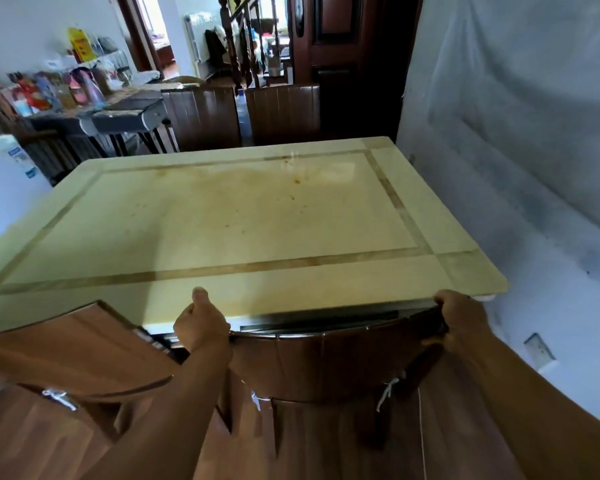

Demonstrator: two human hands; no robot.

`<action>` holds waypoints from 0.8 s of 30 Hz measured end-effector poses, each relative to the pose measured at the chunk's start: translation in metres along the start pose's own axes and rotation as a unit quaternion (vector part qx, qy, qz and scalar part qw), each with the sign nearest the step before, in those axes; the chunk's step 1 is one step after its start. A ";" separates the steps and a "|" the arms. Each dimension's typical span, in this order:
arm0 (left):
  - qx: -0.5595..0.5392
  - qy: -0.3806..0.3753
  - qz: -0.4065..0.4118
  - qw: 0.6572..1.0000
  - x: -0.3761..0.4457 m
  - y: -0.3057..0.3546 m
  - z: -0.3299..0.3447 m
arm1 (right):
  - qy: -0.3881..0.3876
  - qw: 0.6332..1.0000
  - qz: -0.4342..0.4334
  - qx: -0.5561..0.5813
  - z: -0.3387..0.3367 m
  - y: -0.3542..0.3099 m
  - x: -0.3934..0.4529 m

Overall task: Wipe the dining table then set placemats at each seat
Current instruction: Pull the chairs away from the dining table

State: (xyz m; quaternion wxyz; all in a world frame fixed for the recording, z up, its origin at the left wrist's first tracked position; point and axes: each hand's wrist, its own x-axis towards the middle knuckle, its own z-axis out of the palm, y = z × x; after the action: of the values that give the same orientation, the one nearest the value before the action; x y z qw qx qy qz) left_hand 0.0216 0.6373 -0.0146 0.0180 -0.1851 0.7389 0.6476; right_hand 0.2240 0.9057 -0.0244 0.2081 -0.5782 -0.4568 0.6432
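A pale cream dining table with a brown inlaid border fills the middle of the view; faint brownish stains mark its centre. Directly in front of me stands a dark brown chair, its curved backrest tucked against the table's near edge. My left hand grips the left end of the backrest top, thumb up. My right hand grips the right end. No cloth or placemat is visible.
A second brown chair stands at my left. Two more chairs face me across the table. A white draped sheet hangs along the right. A cluttered side table stands at the far left.
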 end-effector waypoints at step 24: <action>0.420 -0.134 0.311 0.842 0.026 0.021 0.041 | 0.110 0.917 -0.279 -0.262 0.035 -0.023 0.029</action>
State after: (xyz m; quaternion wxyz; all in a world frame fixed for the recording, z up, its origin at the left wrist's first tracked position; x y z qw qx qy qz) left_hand -0.0178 0.6721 -0.0084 -0.0091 0.1685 0.9494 0.2650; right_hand 0.1784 0.9286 -0.0244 0.2695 -0.5282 -0.7260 0.3484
